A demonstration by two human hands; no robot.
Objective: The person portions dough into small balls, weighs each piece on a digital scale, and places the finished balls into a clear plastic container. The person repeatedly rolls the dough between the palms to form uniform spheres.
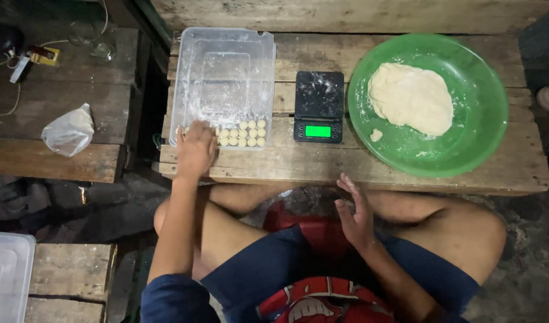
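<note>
Your right hand (357, 218) is nearest the lens, held off the front edge of the bench (406, 170) above your lap, fingers (348, 186) straight and released, holding nothing. Your left hand (195, 149) reaches over the front edge into the clear plastic tray (223, 60) at the bench's left end; the fingers are curled down at the tray's front wall, and whether they grip a piece cannot be told.

Dough balls (243, 133): small, round, pale cream, uniform in size, set touching in tidy rows along the tray's front wall. About twelve are visible right of your hand; any under the hand are hidden. Tray floor is dusted with flour.

One black digital scale (318, 106) sits at the middle of the bench, platform floured, green display lit.

One green round basin (478, 143) occupies the right end, containing one large flattened mass of dough (411, 97) and one small scrap (376, 135) beside it.
</note>
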